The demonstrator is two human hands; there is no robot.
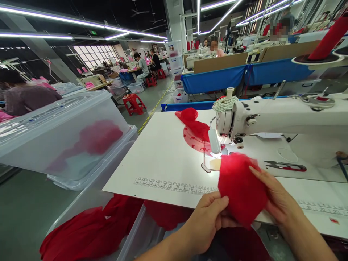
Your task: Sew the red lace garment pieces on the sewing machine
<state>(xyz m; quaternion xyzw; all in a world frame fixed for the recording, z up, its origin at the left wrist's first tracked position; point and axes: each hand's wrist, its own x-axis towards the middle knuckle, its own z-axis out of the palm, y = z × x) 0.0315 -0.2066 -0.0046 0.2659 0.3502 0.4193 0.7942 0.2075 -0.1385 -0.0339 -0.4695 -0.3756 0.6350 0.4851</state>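
Note:
A piece of red fabric point(241, 188) is held up between my two hands, just in front of the sewing machine point(231, 119). My left hand point(208, 221) pinches its lower left edge, thumb on top. Along the right edge, my right hand point(274, 195) grips the same piece with its fingers partly behind it. Under the machine head and to its left lies a red sheer strip with a patterned band point(194, 139). A pair of thread snips point(285, 166) rests on the machine bed to the right.
A ruler scale point(174, 185) is marked along the front of the white table point(152, 152). Below its left side, a clear plastic bin point(130, 235) holds red cloth point(92, 232). Another lidded clear box point(62, 141) stands at left. Several people sit at machines farther back.

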